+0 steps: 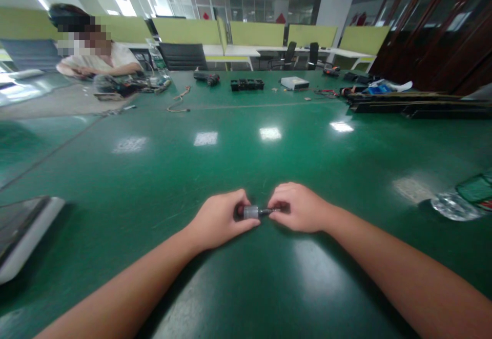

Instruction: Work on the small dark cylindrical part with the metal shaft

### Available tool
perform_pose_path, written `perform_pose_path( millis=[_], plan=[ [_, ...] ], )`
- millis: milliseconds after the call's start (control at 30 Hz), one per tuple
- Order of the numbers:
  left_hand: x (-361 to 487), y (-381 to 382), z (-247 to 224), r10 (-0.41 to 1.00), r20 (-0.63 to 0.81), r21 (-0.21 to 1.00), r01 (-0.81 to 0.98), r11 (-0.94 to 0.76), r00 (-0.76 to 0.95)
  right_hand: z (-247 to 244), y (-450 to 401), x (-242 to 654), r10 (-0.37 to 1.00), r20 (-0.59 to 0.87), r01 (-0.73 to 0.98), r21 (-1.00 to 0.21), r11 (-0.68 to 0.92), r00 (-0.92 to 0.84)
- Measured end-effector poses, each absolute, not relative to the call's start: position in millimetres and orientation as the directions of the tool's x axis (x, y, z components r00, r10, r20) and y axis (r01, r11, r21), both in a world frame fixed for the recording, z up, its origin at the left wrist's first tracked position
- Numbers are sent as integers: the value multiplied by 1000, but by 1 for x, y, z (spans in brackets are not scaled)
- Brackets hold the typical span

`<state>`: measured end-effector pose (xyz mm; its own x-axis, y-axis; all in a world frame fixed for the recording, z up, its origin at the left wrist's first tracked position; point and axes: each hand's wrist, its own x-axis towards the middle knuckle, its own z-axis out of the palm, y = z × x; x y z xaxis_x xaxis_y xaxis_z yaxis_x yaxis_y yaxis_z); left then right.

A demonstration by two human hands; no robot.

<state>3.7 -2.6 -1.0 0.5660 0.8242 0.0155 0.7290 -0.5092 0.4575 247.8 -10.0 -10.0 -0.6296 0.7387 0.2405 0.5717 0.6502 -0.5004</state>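
Low over the green table, both hands meet at a small grey cylinder with a thin dark shaft [251, 212]; its exact kind is not clear. The fingers and thumb of my left hand [219, 219] are closed around the thick grey end, which lies sideways with its left part in the palm. From the other side, my right hand [298, 208] pinches the thin dark end between thumb and fingers. The fingertips hide part of that end.
The green tabletop [230, 159] spreads ahead. A grey-white device [34, 226] lies left, a clear bottle [461, 203] right. Farther off are a black slotted block [247, 84], a metal box [294, 83], a power tool [206, 77], dark rails [415, 104] and a seated person [96, 57].
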Motion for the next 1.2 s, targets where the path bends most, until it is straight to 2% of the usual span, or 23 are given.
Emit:
perform_pose_path(
  millis=[1200],
  plan=[
    [2, -2, -4, 825, 21, 465, 725, -509, 565, -4, -5, 266, 759, 174, 617, -484, 621, -628]
  ],
)
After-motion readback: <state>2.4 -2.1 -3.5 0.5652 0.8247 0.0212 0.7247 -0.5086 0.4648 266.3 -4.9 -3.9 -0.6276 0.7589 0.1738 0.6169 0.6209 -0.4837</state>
